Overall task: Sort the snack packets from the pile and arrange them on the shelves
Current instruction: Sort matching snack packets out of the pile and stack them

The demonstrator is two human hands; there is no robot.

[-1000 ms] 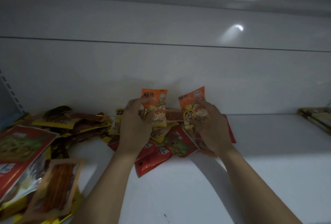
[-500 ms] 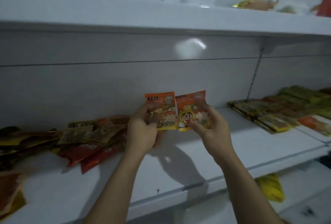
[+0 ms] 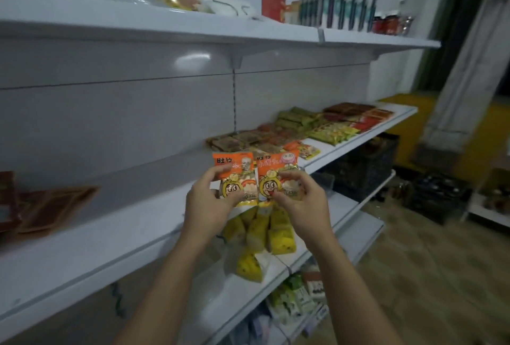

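Observation:
Two small orange snack packets with cartoon faces are held side by side in front of the middle shelf [image 3: 116, 237]. My left hand [image 3: 205, 201] pinches the left orange packet [image 3: 234, 176] by its lower left part. The right orange packet [image 3: 277, 176] is pinched by my right hand [image 3: 302, 201] at its lower right. Beyond them on the same shelf lie sorted rows of packets [image 3: 311, 129], brown, green and red. A few brown packets of the pile [image 3: 52, 206] show at the far left.
Yellow packets [image 3: 262, 234] stand on the lower shelf under my hands, with green and white packs [image 3: 295, 295] further down. The top shelf [image 3: 193, 27] carries boxes, jars and bags. Dark crates [image 3: 367, 170] sit on the floor to the right.
The view has swung right, away from the pile toward the sorted rows. Both hands have lifted the two orange packets off the pile and brought them edge to edge.

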